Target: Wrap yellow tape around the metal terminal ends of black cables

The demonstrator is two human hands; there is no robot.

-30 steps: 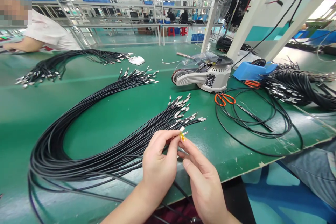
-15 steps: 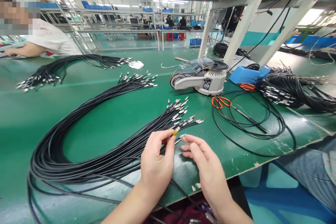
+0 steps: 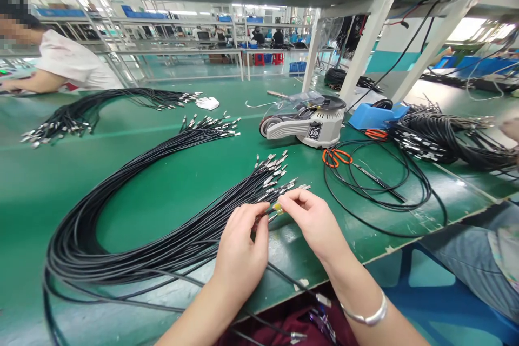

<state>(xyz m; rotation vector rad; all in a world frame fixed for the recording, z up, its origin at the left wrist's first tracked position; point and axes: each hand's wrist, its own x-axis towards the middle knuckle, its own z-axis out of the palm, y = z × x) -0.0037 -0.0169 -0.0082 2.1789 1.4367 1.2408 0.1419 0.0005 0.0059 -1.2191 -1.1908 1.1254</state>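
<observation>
My left hand [image 3: 245, 246] is closed on a black cable near its end, just in front of the large cable bundle. A small yellow piece [image 3: 278, 207], perhaps tape, shows at that cable's end. My right hand [image 3: 312, 221] pinches at the same end with thumb and forefinger, and its fingertips partly hide the connector. Behind both hands the bundle of black cables [image 3: 133, 259] curves in a wide U, with silver connectors [image 3: 278, 165] at its tips. Several loose cable ends, one with a silver connector [image 3: 323, 299], hang over the table edge at my lap.
A tape dispenser [image 3: 314, 128] stands beyond my hands. Orange-handled scissors [image 3: 337, 158] and tweezers [image 3: 379, 183] lie among looped cables. More cables [image 3: 446, 130] are piled at right beside a blue holder [image 3: 377, 115]. A co-worker [image 3: 73, 59] sits at far left; another person's leg [image 3: 474, 254] is at right.
My right hand has moved left and closed at the cable end, where it was apart with looser fingers. The left hand keeps its hold. The view has shifted slightly.
</observation>
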